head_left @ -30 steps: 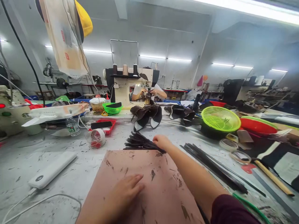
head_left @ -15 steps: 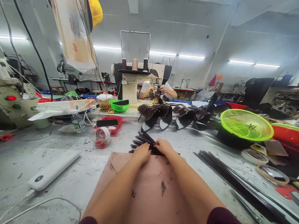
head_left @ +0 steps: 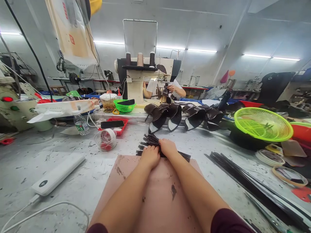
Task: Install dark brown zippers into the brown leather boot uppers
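Observation:
A pile of short, dark leather-like strips (head_left: 148,139) lies at the far edge of a pinkish-brown board (head_left: 155,194). My left hand (head_left: 150,157) rests low over the pile, its fingers curled onto the strips. Right beside it, my right hand (head_left: 168,148) closes on strips from the other side, its fingertips bent down among them. Both hands hide the middle of the pile. Strip ends stick out to the left and to the right of my hands.
Long dark strips (head_left: 243,181) lie at the right. Dark shoe uppers (head_left: 165,116) stand ahead, before a sewing machine (head_left: 136,84) where another person works. A yellow-green basket (head_left: 263,124), tape rolls (head_left: 269,158), a water bottle (head_left: 82,124) and a white power bank (head_left: 58,174) surround the board.
My hands have drawn closer together, the left one shifting right over the strips. More strip ends show right of my right hand. The whole view has tilted slightly.

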Demonstrator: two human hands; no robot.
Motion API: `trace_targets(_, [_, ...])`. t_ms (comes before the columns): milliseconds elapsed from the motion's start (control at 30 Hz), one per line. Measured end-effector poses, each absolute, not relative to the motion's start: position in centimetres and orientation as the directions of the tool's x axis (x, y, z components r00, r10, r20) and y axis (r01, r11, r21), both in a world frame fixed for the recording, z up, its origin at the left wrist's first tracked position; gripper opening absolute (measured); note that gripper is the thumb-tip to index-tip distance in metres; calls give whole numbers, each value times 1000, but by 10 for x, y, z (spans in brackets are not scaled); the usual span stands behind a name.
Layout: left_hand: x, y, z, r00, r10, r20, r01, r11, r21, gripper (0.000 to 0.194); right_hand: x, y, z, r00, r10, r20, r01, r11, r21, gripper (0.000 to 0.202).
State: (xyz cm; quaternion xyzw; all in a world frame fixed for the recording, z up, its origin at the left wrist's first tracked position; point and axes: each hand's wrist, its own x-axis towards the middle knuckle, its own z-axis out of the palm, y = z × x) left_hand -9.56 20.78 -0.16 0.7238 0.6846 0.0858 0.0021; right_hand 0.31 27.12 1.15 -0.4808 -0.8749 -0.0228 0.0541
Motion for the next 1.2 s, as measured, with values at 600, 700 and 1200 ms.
trace_targets(600, [-95, 206, 2, 28, 991, 130, 990, -45, 131, 27, 1, 272, 8, -609, 785, 114, 792, 609, 33, 21])
trace_targets(700, [-95, 206, 2, 22, 990, 138, 991, -40, 131, 27, 8, 277, 8, -575, 809, 122, 815, 580, -5, 19])
trace_targets(1200, [-96, 207, -1, 17, 988, 151, 993, -35, 116, 26, 3, 288, 8, -556, 828, 71, 809, 559, -182, 15])
